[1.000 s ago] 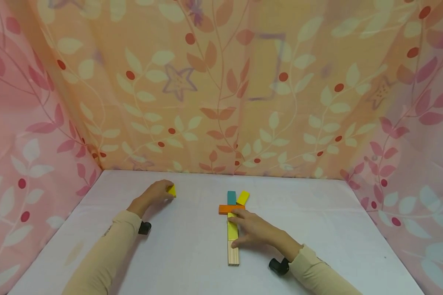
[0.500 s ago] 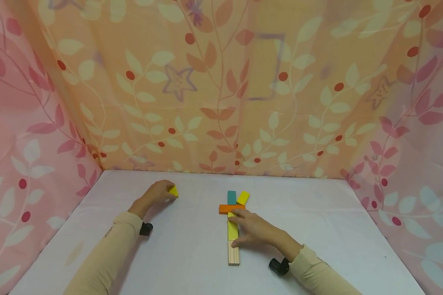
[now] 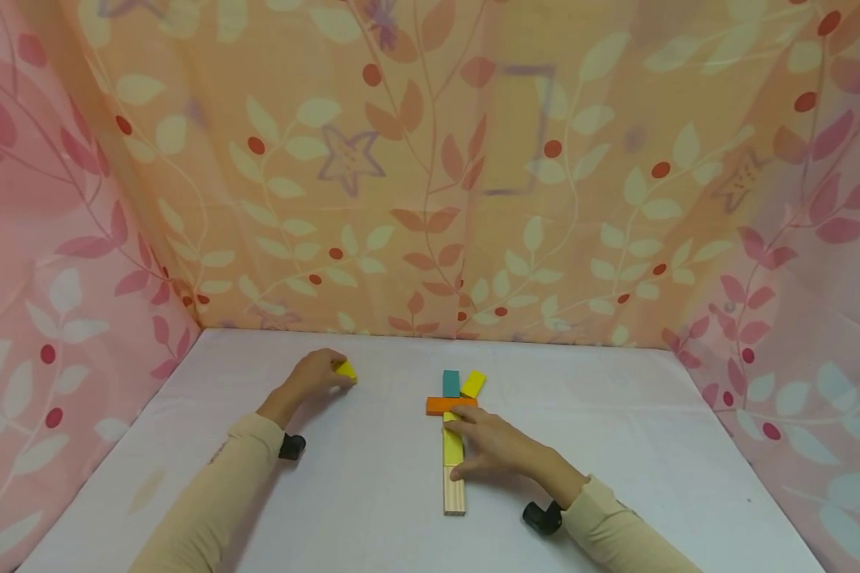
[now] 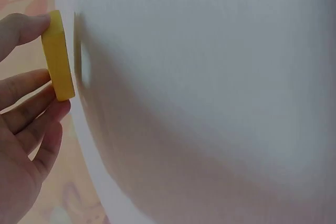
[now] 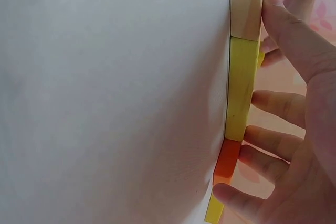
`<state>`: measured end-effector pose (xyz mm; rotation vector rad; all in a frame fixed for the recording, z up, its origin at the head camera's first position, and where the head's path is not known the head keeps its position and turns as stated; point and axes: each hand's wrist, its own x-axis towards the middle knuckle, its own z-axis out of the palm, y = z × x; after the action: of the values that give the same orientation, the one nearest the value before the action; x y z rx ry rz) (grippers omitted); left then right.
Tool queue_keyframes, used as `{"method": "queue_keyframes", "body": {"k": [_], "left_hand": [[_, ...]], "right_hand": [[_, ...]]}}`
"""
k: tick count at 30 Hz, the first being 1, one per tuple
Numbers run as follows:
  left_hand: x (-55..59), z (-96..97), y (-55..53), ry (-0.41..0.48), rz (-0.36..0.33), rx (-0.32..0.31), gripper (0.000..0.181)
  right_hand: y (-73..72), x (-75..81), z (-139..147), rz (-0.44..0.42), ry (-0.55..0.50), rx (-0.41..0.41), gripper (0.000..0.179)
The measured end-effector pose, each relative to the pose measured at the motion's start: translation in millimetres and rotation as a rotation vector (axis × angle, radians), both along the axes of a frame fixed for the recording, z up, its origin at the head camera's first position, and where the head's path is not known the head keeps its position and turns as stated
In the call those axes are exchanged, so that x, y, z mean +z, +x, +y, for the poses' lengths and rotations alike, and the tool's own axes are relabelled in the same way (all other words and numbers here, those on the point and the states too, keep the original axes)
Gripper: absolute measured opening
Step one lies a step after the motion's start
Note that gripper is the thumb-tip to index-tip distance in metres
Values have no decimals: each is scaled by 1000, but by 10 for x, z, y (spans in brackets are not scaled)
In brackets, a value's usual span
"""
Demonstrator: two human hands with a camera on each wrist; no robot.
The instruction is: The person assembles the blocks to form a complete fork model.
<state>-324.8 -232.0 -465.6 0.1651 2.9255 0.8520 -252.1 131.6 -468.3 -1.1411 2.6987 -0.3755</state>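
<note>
My left hand (image 3: 311, 378) pinches a yellow wooden block (image 4: 59, 59) between thumb and fingers, just above the white table at the left. Right of it lies a figure of flat blocks: a plain wood block (image 3: 455, 497) nearest me, then a light yellow block (image 3: 453, 452), then an orange block (image 3: 439, 407) set crosswise. Beyond the orange one are a teal block (image 3: 451, 383) and a slanted yellow block (image 3: 474, 383). My right hand (image 3: 505, 447) rests over the column from its right side, fingers spread, fingertips touching the blocks. It covers the orange block's right part.
White cloth covers the table (image 3: 616, 430). A floral curtain (image 3: 430, 199) rises along its back edge, with pink floral cloth (image 3: 817, 334) at both sides. Black wrist cameras (image 3: 542, 518) hang beneath both wrists.
My left hand has shifted slightly right with the yellow block, which is tilted more now. The right hand and the laid blocks have stayed in place.
</note>
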Motion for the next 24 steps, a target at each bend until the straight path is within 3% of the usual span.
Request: {"method": "queue_keyframes", "body": {"k": [24], "left_hand": [[102, 519, 38, 87, 45, 8, 56]], "right_hand": [[-10, -25, -3, -30, 5, -30, 85]]}}
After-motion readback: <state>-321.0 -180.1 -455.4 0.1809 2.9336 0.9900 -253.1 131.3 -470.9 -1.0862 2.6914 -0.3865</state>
